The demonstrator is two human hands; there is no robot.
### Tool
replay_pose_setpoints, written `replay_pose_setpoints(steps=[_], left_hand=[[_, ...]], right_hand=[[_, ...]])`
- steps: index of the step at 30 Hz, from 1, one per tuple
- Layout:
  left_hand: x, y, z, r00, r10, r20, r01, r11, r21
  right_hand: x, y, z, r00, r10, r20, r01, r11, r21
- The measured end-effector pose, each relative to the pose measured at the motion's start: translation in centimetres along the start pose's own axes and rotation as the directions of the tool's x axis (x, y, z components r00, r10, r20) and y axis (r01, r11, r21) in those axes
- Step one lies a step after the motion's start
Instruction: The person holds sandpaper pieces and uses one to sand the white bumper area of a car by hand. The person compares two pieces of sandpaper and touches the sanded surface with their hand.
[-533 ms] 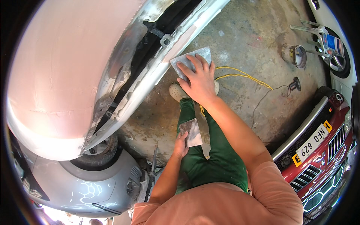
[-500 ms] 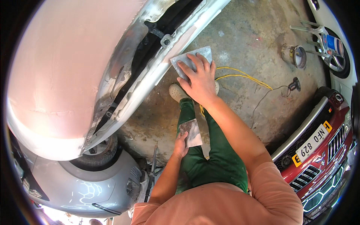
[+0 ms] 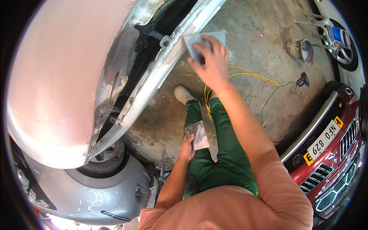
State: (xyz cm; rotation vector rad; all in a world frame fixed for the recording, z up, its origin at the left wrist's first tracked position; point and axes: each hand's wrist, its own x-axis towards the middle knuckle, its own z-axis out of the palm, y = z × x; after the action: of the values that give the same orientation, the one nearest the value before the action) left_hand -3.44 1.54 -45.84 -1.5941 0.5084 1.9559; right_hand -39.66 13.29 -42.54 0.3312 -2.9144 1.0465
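My right hand (image 3: 212,63) grips a square grey sheet (image 3: 217,36), probably abrasive, its fingers spread over the top, beside the white edge (image 3: 176,46) of a partly bare car body panel (image 3: 57,76). Whether the sheet touches that edge is unclear. Low in front of my green trousers, my left hand (image 3: 188,147) holds a square, mottled grey-brown sheet (image 3: 199,136) between thumb and fingers. Along the panel runs a dark gap (image 3: 134,76) with a metal bracket (image 3: 165,43) in it.
A silver car (image 3: 96,195) stands at lower left, a red car (image 3: 333,157) at lower right, a white car (image 3: 356,73) at upper right. On the stained concrete floor (image 3: 260,46) are a metal can (image 3: 299,51), a stool (image 3: 326,28) with a blue tin, and a yellow cord (image 3: 253,74) with a black plug.
My right hand and its sheet have moved upward and slightly right along the panel edge, blurring a little. The view has shifted slightly; my left hand still holds its sheet.
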Motion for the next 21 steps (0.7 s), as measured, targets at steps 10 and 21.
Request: replay_pose_setpoints(steps=[10,21], left_hand=[[0.0,0.0,0.3,0.999,-0.021,-0.024,0.021,1.0,-0.001],[0.0,0.1,1.6,0.998,-0.021,-0.055,0.022,1.0,0.016]], right_hand=[[2.7,1.3,-0.2,0.998,-0.047,-0.05,0.042,0.995,-0.096],[-6.0,-6.8,4.6,0.989,0.088,0.121,-0.089,0.996,0.002]])
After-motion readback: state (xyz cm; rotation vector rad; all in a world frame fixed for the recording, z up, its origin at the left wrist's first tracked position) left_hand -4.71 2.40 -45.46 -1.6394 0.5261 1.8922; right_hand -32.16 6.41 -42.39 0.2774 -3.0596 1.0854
